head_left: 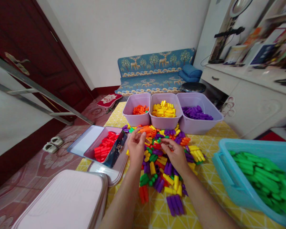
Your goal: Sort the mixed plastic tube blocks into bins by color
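A mixed pile of yellow, purple, green, orange and red plastic pieces (168, 179) lies on the yellow patterned cloth. At the pile's left side, my left hand (136, 144) has its thumb and fingers closed at an orange piece (145, 128). My right hand (175, 154) is over the right part of the pile, its fingers curved beside a red piece (157, 146); whether it grips anything is unclear. Behind the pile stand lilac bins with orange pieces (140, 109), yellow pieces (164, 109) and purple pieces (197, 113).
A box of red pieces (106, 146) stands left. The turquoise bin (228, 181) with green pieces is at right. Pale lids (62, 200) lie front left. Beyond the table are a blue sofa (152, 70), a metal ladder (38, 92) and a white cabinet (257, 98).
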`<action>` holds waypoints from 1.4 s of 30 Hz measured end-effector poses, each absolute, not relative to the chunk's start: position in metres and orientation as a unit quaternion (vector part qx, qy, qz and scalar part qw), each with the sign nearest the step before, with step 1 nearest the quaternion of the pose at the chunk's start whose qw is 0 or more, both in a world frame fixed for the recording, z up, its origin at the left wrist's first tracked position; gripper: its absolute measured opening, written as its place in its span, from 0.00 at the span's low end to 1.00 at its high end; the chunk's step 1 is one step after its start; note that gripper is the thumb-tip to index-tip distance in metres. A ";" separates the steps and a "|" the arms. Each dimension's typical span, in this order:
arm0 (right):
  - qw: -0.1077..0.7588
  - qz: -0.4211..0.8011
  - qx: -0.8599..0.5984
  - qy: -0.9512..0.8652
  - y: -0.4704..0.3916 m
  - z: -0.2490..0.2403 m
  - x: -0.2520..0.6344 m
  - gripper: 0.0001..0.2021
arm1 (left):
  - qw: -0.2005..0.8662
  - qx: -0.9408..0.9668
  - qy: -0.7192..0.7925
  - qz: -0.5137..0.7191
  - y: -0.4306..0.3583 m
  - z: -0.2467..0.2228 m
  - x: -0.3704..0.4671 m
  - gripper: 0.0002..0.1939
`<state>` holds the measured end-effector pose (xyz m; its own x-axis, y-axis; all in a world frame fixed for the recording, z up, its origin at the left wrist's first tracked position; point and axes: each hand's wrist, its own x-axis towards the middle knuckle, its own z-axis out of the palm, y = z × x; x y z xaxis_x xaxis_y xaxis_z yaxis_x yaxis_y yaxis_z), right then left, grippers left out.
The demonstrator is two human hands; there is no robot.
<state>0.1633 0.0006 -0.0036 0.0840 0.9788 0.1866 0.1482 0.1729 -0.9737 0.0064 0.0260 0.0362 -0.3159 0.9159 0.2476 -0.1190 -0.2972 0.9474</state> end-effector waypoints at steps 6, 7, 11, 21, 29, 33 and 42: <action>0.528 0.396 -0.508 -0.554 0.002 -0.005 0.162 0.16 | 0.505 0.315 0.411 0.691 0.089 0.083 -0.016 0.15; 0.527 0.393 -0.508 -0.556 0.002 -0.006 0.163 0.15 | 0.507 0.317 0.413 0.686 0.098 0.090 -0.018 0.14; 0.521 0.381 -0.510 -0.568 0.002 -0.006 0.163 0.15 | 0.509 0.363 0.419 0.659 0.116 0.104 -0.021 0.30; 0.524 0.368 -0.507 -0.577 0.001 -0.004 0.161 0.14 | 0.172 0.751 0.493 0.403 0.068 0.025 -0.006 0.27; 0.526 0.370 -0.502 -0.579 0.003 -0.009 0.162 0.14 | 0.150 0.812 0.497 0.267 0.057 0.031 -0.006 0.23; 0.535 0.337 -0.497 -0.594 0.004 -0.008 0.162 0.13 | 0.215 0.796 0.465 0.322 0.038 0.033 -0.007 0.20; 0.424 0.264 -0.521 -0.692 0.004 -0.006 0.162 0.25 | 0.327 0.703 0.460 0.433 0.023 0.016 -0.009 0.17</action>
<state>0.1619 0.0044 -0.0056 -0.0978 0.9451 0.3120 0.4980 0.3179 -0.8068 -0.0092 0.0234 0.0157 0.2021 0.9296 0.3081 0.3643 -0.3634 0.8575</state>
